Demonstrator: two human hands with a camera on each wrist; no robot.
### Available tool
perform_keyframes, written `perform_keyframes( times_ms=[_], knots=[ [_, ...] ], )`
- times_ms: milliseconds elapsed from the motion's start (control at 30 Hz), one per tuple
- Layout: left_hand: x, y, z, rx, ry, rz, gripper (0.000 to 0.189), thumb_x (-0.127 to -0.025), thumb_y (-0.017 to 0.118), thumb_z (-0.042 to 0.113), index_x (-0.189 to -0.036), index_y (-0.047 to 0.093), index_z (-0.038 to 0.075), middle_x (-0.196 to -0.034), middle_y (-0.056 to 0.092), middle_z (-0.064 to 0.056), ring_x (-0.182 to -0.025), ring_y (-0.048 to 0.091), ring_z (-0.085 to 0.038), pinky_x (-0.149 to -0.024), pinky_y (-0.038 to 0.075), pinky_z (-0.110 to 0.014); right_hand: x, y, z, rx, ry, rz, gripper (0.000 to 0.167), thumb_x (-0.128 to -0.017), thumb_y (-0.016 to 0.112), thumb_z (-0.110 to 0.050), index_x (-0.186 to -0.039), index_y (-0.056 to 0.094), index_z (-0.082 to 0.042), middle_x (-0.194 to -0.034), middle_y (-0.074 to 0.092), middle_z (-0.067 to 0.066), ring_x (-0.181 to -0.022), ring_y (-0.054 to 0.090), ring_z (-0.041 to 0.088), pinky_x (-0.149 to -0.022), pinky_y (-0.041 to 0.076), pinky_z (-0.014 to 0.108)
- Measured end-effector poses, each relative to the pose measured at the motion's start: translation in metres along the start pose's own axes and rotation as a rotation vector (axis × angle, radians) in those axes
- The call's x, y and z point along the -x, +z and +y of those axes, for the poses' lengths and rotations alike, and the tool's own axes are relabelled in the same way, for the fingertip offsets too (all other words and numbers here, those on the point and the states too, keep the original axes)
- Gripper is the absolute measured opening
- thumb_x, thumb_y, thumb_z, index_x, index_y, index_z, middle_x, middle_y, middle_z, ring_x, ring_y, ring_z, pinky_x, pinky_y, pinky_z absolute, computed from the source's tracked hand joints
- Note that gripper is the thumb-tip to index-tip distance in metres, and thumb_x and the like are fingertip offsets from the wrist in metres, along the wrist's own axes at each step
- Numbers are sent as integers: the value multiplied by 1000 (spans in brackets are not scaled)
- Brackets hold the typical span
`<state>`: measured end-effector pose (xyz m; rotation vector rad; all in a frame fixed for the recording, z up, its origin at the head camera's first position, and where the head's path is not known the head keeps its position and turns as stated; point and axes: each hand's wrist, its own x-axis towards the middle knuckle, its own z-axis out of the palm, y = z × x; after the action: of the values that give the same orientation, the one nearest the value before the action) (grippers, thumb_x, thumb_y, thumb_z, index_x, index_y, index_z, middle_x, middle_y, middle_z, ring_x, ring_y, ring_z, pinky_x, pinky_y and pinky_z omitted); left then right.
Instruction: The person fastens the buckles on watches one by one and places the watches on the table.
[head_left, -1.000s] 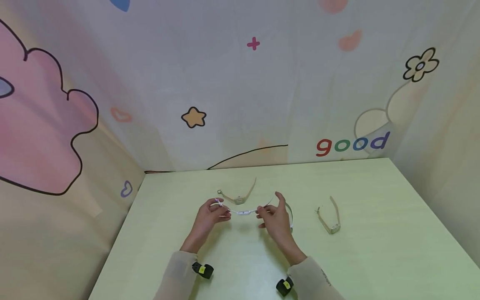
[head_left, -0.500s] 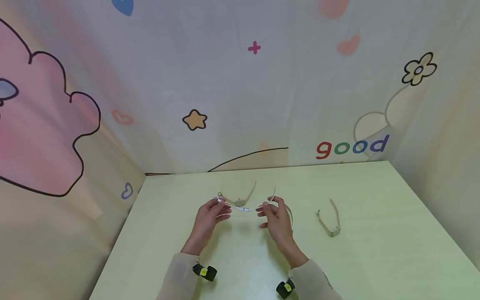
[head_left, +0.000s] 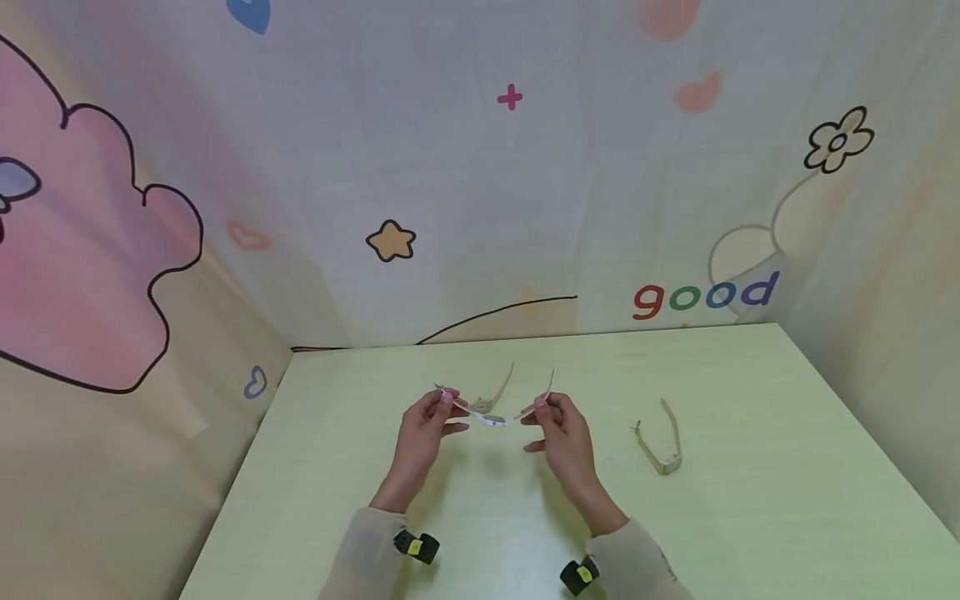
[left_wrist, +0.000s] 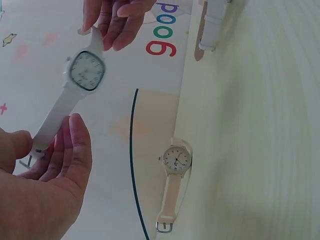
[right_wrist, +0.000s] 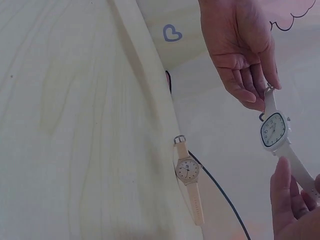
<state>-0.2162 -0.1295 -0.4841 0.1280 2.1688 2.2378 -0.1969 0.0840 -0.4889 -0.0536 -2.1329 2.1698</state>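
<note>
Left hand [head_left: 422, 435]: up over the table [head_left: 750, 508], thumb and fingers clamped on the buckle end of the white watch [left_wrist: 86, 71].
Right hand [head_left: 568, 437]: up opposite, pinching the other strap, well apart from its partner.
White watch: just one, slung in mid-air between both hands, square dial in the middle!
Watches on the table: two in the head view, one tan watch [left_wrist: 177, 159] behind the hands, another watch [head_left: 667, 463] off right.
Wrist cameras [head_left: 417, 547]: two, one per sleeve [head_left: 363, 550].

white watch [left_wrist: 80, 82], dark-edged dial [right_wrist: 273, 129] | beige watch [left_wrist: 173, 185] | tabletop [right_wrist: 75, 125]: pale, wood-grained | lettering [head_left: 708, 295]: 4 colours, red, green, blue, purple
</note>
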Motion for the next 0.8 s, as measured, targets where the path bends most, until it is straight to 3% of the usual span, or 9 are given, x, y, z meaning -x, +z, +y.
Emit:
perform_keyframes(
  times_ms=[133, 300, 567, 800],
  knots=[
    [0, 4, 4, -10, 17, -3, 33, -102, 53, 29, -119, 62, 3, -116, 66, -20, -104, 66, -21, -87, 58, -32, 0, -5, -6, -47, -38, -6, 25, -103, 51, -22, -113, 54, 1, -111, 67, 25, -98, 70, 20, -70, 61, 33],
    [1, 9, 11, 9, 58, -16, 32, -99, 58, 28, -119, 64, 3, -118, 66, -22, -107, 67, -25, -89, 58, -35, 0, -10, -15, -84, -87, 4, 24, -101, 55, -18, -114, 56, 3, -111, 64, 26, -94, 70, 13, -74, 61, 33],
    [5, 18, 23, 23, 115, -39, 33, -97, 62, 26, -121, 63, 4, -114, 68, -23, -98, 71, -16, -88, 58, -34, 3, -20, -28, -85, -124, -5, 23, -99, 60, -17, -114, 58, 1, -110, 61, 25, -92, 71, 8, -73, 61, 33],
    [5, 29, 34, 81, 135, -29, 29, -98, 61, 27, -116, 64, 5, -108, 70, -21, -94, 71, -16, -91, 57, -41, 3, -29, -46, -61, -171, -25, 27, -97, 63, -13, -122, 58, -4, -100, 63, 12, -88, 72, 11, -72, 61, 32]
  ],
)
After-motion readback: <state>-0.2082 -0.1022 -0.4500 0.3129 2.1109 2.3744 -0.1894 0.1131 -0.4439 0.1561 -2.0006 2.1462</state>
